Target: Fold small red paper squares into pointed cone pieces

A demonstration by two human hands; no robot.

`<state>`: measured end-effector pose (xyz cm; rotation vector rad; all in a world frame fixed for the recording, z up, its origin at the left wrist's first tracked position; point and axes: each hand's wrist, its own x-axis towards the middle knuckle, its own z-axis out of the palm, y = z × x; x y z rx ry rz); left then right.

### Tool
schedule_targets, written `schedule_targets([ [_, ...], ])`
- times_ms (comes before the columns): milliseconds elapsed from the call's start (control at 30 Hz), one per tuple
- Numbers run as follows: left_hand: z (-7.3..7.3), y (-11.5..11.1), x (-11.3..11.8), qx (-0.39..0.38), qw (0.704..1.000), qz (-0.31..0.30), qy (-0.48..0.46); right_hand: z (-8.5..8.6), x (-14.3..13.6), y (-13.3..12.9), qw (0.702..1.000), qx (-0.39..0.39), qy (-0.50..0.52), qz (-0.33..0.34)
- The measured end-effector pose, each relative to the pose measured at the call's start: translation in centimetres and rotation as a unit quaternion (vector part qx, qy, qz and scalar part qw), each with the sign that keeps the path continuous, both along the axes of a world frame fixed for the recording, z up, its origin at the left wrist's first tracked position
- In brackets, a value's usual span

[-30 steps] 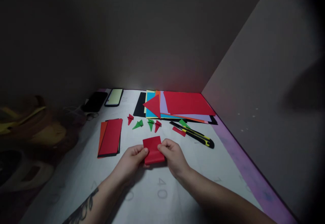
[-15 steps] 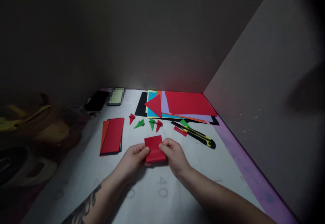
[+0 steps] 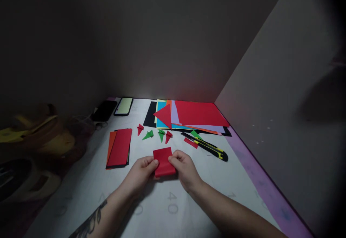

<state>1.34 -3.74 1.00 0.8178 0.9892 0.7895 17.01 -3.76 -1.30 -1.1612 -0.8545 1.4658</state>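
A piece of red paper [image 3: 163,160], bent over along its near edge, is held up just above the table between both hands. My left hand [image 3: 146,167] pinches its left side, thumb on top. My right hand [image 3: 183,164] grips the right side, also with the thumb on the front face; the fingers behind the paper are hidden. Beyond it lie small folded paper pieces, red [image 3: 140,129] and green [image 3: 148,134]. A black and yellow utility knife [image 3: 207,146] rests to the right, over a red paper strip [image 3: 190,143] and a green scrap [image 3: 196,134].
Cut red, orange and black rectangles [image 3: 121,147] are stacked at left. Large coloured sheets [image 3: 201,113] lie against the back wall, with a red triangle [image 3: 164,116] on top. A lit phone [image 3: 124,106] and a dark device [image 3: 105,110] sit at back left. A wall borders the right.
Both hands keep their hold on the red paper, which has barely moved. The view has tilted slightly, so the table's contents appear a little lower.
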Motion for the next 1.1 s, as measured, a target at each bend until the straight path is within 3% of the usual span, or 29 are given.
schedule_targets([
  [533, 0.3, -0.1, -0.1, 0.013, 1.0, -0.003, 0.019, 0.1, 0.1, -0.1, 1.0, -0.004, 0.001, 0.004],
  [667, -0.1, 0.1, -0.3, 0.06, 0.995, -0.008, 0.077, 0.4, 0.4, 0.3, 0.997, 0.018, -0.054, 0.051],
  [767, -0.2, 0.3, -0.4, 0.112, 0.983, -0.02, 0.142, 1.1, 0.8, 1.0, 0.98, 0.091, -0.156, 0.079],
  [867, -0.3, 0.4, -0.5, 0.167, 0.963, -0.037, 0.208, 1.6, 1.2, 1.8, 0.946, 0.18, -0.26, 0.07],
  [967, -0.5, 0.3, -0.8, 0.237, 0.932, 0.019, 0.272, 1.4, 1.5, 2.5, 0.942, 0.172, -0.284, 0.056],
  [1033, -0.5, 0.1, -0.8, 0.31, 0.888, 0.061, 0.334, 0.9, 1.6, 2.9, 0.939, 0.16, -0.301, 0.041],
  [1100, -0.3, -0.3, -0.5, 0.4, 0.817, 0.044, 0.414, 0.3, 1.6, 3.1, 0.928, 0.163, -0.334, 0.029],
])
